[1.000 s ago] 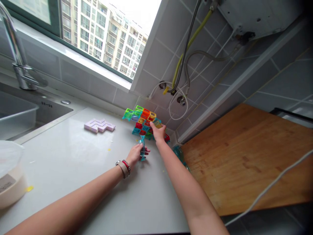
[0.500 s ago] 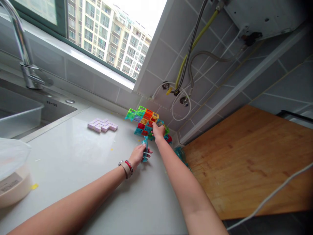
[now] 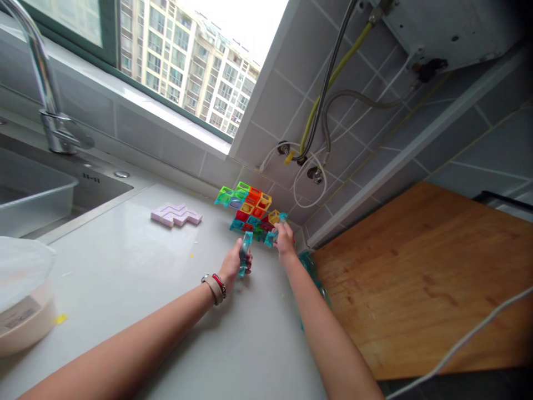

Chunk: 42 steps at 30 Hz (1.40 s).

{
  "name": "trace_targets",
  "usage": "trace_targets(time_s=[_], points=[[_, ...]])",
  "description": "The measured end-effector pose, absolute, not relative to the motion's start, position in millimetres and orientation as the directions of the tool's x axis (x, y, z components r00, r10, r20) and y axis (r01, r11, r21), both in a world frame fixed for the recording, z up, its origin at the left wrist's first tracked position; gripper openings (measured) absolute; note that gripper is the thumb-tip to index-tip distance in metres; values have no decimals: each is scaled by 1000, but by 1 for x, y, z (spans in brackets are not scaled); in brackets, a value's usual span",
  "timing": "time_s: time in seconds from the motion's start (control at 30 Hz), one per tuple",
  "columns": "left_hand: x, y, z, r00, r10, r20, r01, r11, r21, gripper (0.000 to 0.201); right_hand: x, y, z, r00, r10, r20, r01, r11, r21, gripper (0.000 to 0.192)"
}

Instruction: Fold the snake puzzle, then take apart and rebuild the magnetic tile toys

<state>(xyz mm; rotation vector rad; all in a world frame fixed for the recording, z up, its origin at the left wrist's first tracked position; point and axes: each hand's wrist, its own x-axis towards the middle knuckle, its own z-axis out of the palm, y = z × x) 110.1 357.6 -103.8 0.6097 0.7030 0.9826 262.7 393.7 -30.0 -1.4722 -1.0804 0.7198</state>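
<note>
Translucent teal tile stack (image 3: 245, 253) stands on edge in the left hand (image 3: 233, 265), fingers closed round it, low over the white desk (image 3: 137, 278). Right hand (image 3: 285, 240) pinches a second teal tile (image 3: 271, 238), held just in front of the multicoloured tile structure (image 3: 246, 206) that sits in the desk's far corner against the grey tiled wall (image 3: 275, 100). Left wrist carries a watch band and red bracelet (image 3: 215, 286). Pale lilac zigzag piece (image 3: 175, 214) lies apart to the left. Wooden board (image 3: 420, 278) to the right; sink (image 3: 37, 194) and tap (image 3: 45, 94) far left.
</note>
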Motion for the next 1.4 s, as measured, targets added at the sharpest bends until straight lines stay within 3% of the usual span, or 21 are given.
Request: trace_targets(time_s=[0.1, 0.27, 0.5, 0.63, 0.83, 1.03, 1.2, 1.4], points=[[109, 355, -100, 376, 900, -221, -532, 405, 744, 65, 262, 346, -46, 328, 943, 50, 122, 10, -993, 30], [116, 346, -101, 328, 937, -123, -471, 275, 838, 53, 255, 292, -77, 278, 960, -19, 18, -25, -1000, 40], [115, 343, -101, 454, 880, -140, -462, 367, 808, 61, 258, 284, -98, 350, 933, 85, -54, 111, -992, 48], [110, 347, -97, 435, 881, -185, -432, 384, 816, 66, 263, 285, -94, 382, 914, 138, -126, 200, -972, 51], [108, 350, -96, 423, 889, -174, -377, 347, 858, 61, 266, 286, -90, 410, 890, 199, -96, 259, -961, 46], [110, 347, -101, 295, 955, 13, -246, 63, 967, 55, 267, 286, -93, 407, 900, 156, -133, 228, -965, 48], [108, 345, -101, 360, 928, 102, -117, -63, 991, 52, 265, 285, -95, 336, 942, 19, -225, 100, -969, 49], [108, 344, -100, 394, 896, 204, -22, -212, 977, 47, 265, 286, -96, 330, 943, 46, -222, 124, -967, 42]])
